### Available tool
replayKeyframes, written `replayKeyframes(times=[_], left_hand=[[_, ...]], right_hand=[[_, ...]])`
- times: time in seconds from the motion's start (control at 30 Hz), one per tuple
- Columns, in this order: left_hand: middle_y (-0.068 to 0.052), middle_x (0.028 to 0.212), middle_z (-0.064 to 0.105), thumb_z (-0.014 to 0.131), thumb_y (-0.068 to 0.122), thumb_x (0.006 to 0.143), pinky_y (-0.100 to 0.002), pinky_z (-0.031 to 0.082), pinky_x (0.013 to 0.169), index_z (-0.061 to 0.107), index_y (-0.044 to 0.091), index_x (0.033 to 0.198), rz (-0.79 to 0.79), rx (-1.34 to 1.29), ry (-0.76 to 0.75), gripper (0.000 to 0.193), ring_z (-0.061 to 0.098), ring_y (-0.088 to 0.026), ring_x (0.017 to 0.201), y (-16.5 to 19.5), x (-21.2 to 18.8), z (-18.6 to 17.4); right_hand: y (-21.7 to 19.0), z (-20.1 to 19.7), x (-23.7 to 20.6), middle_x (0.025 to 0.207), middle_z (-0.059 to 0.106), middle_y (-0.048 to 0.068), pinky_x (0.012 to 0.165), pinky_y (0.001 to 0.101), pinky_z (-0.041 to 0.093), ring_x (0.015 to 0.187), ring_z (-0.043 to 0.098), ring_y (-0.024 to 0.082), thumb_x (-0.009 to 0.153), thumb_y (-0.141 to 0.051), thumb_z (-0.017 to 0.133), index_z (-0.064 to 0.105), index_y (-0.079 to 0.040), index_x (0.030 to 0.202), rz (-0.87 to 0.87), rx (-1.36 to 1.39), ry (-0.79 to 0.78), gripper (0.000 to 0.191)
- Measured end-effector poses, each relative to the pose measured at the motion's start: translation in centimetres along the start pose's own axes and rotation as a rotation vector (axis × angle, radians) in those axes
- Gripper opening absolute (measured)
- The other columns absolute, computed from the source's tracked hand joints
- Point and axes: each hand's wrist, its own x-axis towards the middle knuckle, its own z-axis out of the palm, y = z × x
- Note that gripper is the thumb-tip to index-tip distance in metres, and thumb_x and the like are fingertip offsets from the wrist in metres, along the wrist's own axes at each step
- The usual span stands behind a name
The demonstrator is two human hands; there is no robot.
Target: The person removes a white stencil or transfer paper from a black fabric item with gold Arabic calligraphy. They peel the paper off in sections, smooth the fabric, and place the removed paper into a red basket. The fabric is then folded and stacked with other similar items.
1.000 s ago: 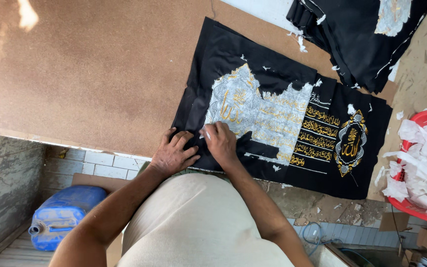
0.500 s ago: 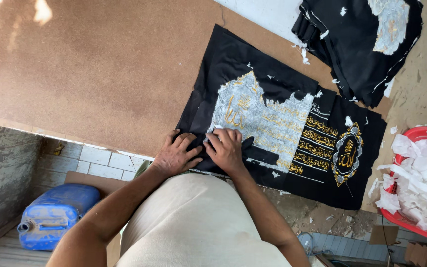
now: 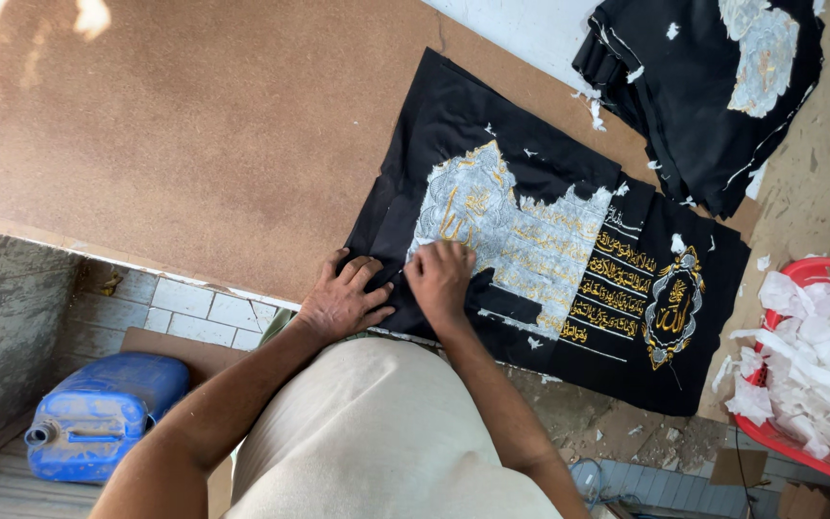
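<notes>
Nearby, red basket [image 3: 788, 444] (beside embroidered cloth [image 3: 569, 240]) holds white scraps [image 3: 818, 365].

Beige short-sleeved top, forearms uncovered, no rings on the hands [image 3: 391, 293].

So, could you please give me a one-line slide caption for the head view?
Left hand and right hand press on a black embroidered cloth on a brown board.
</notes>
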Motion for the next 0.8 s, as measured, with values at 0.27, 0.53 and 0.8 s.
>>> replayKeyframes(times=[0.27,0.53,0.8], left_hand=[[-0.013,0.135,0.051,0.054,0.061,0.095,-0.058,0.023,0.119,0.068,0.026,0.125,-0.001,0.001,-0.026,0.048,0.042,-0.027,0.133,0.3,-0.1,-0.2],[-0.012,0.134,0.053,0.056,0.06,0.093,-0.058,0.023,0.118,0.071,0.024,0.12,0.011,-0.03,0.014,0.047,0.043,-0.027,0.133,0.2,-0.1,-0.1],[-0.009,0.13,0.056,0.061,0.059,0.095,-0.059,0.023,0.122,0.071,0.021,0.115,-0.047,-0.053,-0.132,0.044,0.045,-0.025,0.132,0.6,1.5,-0.8]], right_hand=[[2.6,-4.7,3.7,0.111,0.064,0.016,0.096,0.0473,0.039,0.105,0.059,0.033,0.079,-0.02,0.076,0.065,-0.001,0.12,-0.173,0.258,-0.093,0.046],[1.4,-0.4,2.5,0.103,0.065,0.011,0.074,0.0371,0.059,0.088,0.07,0.025,0.096,-0.001,0.067,0.068,-0.005,0.109,0.123,0.257,-0.108,0.014],[3.3,-3.7,3.3,0.108,0.061,0.016,0.074,0.0394,0.058,0.09,0.069,0.032,0.095,-0.015,0.068,0.059,-0.003,0.126,0.201,0.242,0.012,0.034]])
